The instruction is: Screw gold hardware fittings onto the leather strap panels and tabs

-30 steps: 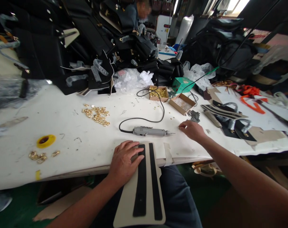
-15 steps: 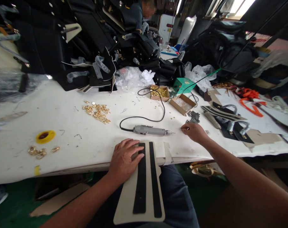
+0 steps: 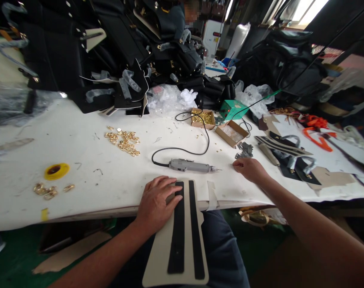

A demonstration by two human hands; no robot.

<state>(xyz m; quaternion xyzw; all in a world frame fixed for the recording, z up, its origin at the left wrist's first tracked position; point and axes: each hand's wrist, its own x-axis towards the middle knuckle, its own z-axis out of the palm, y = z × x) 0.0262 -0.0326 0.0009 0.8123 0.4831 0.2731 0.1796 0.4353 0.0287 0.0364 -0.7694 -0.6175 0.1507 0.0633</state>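
Note:
My left hand (image 3: 158, 202) lies flat, fingers stretched, on the upper left of a cream panel with black strips (image 3: 188, 236). That panel slopes from the table edge down over my lap. Just beyond it rests a grey electric screwdriver (image 3: 192, 165), its bit pointing right. My right hand (image 3: 250, 169) touches the tabletop to the right of the bit, thumb and fingers pinched together. Whatever is between those fingertips is too small to make out. Behind the hand sits a small heap of dark flat plates (image 3: 244, 150).
Gold clasps (image 3: 126, 144) and a yellow tape roll (image 3: 57, 171) lie to the left. Toward the back are a box of small gold parts (image 3: 202, 119), an open cardboard box (image 3: 231, 133) and a green power box (image 3: 233, 109). Black bags (image 3: 58, 52) pile up behind; a person sits beyond.
My right hand has shifted slightly right along the tabletop, away from the screwdriver bit, with its fingers still pinched. My left hand and the panel have stayed in place.

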